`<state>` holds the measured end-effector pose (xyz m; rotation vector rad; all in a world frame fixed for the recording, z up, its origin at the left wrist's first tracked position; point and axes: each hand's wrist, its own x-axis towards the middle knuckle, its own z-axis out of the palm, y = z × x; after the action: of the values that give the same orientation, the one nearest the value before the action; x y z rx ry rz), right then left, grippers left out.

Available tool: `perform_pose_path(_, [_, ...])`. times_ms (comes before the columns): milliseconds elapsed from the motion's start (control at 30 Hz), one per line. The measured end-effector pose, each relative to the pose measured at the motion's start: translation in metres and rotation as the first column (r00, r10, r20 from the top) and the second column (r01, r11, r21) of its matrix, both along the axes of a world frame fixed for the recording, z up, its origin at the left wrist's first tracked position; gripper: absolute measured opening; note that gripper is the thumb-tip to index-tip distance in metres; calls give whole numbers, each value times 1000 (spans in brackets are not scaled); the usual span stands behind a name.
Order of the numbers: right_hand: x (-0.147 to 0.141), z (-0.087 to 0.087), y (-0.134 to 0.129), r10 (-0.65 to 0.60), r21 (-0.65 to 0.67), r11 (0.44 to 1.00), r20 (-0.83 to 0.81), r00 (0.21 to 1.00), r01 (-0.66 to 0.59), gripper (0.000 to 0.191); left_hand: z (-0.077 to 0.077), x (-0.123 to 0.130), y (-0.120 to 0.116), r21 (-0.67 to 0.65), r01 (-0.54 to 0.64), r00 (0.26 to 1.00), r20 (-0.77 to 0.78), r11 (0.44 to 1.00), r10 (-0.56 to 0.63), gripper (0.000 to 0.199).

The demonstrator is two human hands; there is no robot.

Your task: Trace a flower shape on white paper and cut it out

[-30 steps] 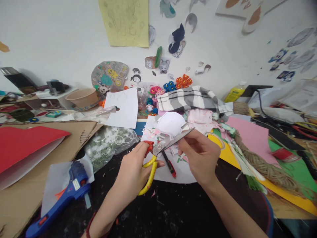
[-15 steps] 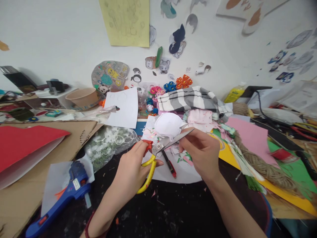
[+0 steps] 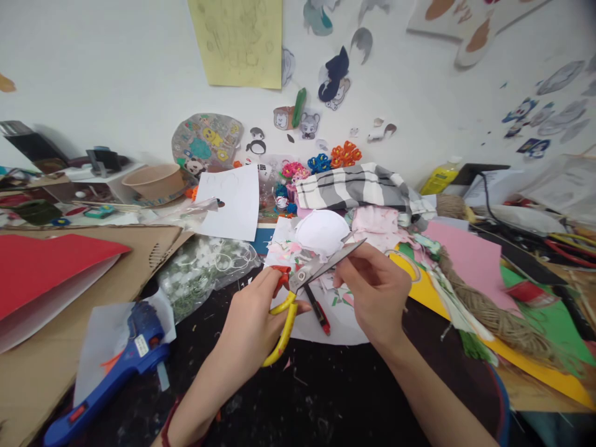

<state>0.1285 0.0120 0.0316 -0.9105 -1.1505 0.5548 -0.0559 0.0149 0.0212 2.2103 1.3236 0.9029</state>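
Observation:
My left hand [image 3: 256, 320] is wrapped round the scissors [image 3: 314, 267], which have a yellow handle and a small red part by the thumb. Their blades point up and right, slightly parted, and reach my right hand [image 3: 375, 285]. Its fingers are pinched together near the blade tips; what they hold, if anything, is hidden. Behind the blades lies a round white piece [image 3: 322, 231]. Under the scissors, a black and red pen [image 3: 317, 310] rests on a white paper sheet [image 3: 347, 332] with pink and green scraps.
At the left are a blue glue gun [image 3: 116, 372], a red sheet [image 3: 56, 267] on cardboard and a plastic bag [image 3: 205, 273]. Checked cloth [image 3: 349, 186] lies behind the hands. At the right are twine [image 3: 503, 310], pink paper [image 3: 465, 257] and yellow sheets [image 3: 423, 292].
My right hand has shifted slightly left. My left hand and the scissors have moved a little, the handle slightly right and down. The grips look unchanged.

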Motion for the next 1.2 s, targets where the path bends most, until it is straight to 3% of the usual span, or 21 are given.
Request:
perform_pose_path(167, [10, 1, 5, 121, -18, 992, -25, 992, -122, 5, 3, -2, 1, -36, -33, 999, -11, 999, 33, 18])
perform_pose_path(433, [13, 4, 5, 168, -12, 986, 2, 986, -168, 10, 5, -1, 2, -94, -52, 997, -53, 994, 47, 16])
perform_pose_path(1200, [-3, -9, 1, 75, 79, 995, -125, 989, -65, 10, 5, 3, -3, -18, -9, 1000, 10, 1000, 10, 23])
